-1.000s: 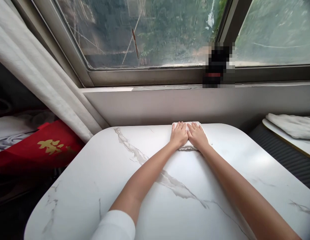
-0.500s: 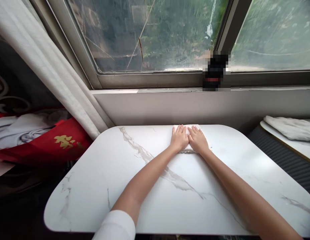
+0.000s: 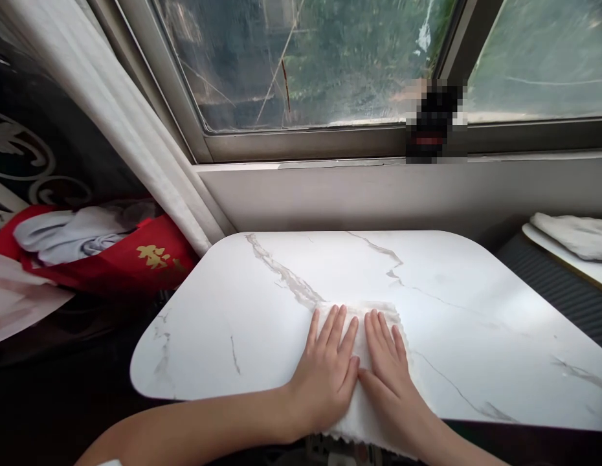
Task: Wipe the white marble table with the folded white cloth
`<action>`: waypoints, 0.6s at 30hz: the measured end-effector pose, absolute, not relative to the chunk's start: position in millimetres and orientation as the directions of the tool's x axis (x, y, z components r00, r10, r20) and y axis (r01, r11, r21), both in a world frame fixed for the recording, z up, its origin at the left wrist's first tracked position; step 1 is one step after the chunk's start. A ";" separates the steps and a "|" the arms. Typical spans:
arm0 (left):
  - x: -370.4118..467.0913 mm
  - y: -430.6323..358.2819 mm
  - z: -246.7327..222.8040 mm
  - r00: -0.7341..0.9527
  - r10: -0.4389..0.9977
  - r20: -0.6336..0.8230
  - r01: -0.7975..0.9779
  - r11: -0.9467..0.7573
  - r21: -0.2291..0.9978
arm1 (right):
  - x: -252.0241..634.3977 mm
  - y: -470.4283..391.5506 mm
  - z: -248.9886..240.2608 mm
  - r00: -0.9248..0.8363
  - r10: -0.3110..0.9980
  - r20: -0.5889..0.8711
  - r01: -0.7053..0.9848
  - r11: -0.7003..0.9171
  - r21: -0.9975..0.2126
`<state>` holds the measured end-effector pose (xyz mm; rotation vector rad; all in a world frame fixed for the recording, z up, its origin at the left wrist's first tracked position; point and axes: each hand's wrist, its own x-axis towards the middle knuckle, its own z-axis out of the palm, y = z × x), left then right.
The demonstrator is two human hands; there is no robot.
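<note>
A white cloth (image 3: 359, 401) with a scalloped edge lies flat at the near side of the white marble-patterned table (image 3: 281, 343), its lower part reaching past the front edge. My left hand (image 3: 327, 375) rests palm down on the cloth's left half, fingers stretched out and slightly spread. On its right half lies my right hand (image 3: 391, 369), also flat, with fingers extended. The two thumbs meet near the cloth's middle. Much of the cloth is hidden beneath both hands.
Behind the table runs a low wall under a window (image 3: 305, 65). A red bag (image 3: 160, 259) with pale clothes stands at left, beside a white curtain (image 3: 136, 155). At right, a folded white cloth (image 3: 573, 236) lies on another white surface over a dark ribbed side.
Both hands have drawn the cloth from the table's far edge to its near edge, flat on the surface. The view has shifted a little.
</note>
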<state>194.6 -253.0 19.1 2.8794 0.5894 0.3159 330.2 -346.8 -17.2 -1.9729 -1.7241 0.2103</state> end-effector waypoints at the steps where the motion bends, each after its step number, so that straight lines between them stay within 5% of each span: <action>1: 190.1 -252.4 19.9 0.898 0.410 0.159 0.371 -0.900 0.228 | 326.6 -346.5 -14.9 0.170 0.968 0.185 0.867 -0.058 -0.495; 5: 192.4 -231.6 20.8 0.872 0.480 0.097 0.437 -0.852 0.289 | 328.6 -321.0 0.6 0.149 0.988 0.025 0.804 -0.107 -0.585; 9: 220.4 -189.9 16.2 0.791 0.598 0.133 0.534 -0.779 0.328 | 355.1 -262.1 14.9 0.204 0.975 -0.091 0.807 -0.220 -0.548; 15: 282.3 -105.6 7.4 0.698 0.686 0.203 0.614 -0.720 0.323 | 408.9 -163.3 14.1 0.086 0.986 0.141 0.974 -0.053 -0.221; 18: 304.6 -62.6 8.5 0.696 0.686 0.211 0.607 -0.720 0.337 | 421.7 -125.1 10.0 0.150 0.971 0.185 0.980 -0.121 -0.157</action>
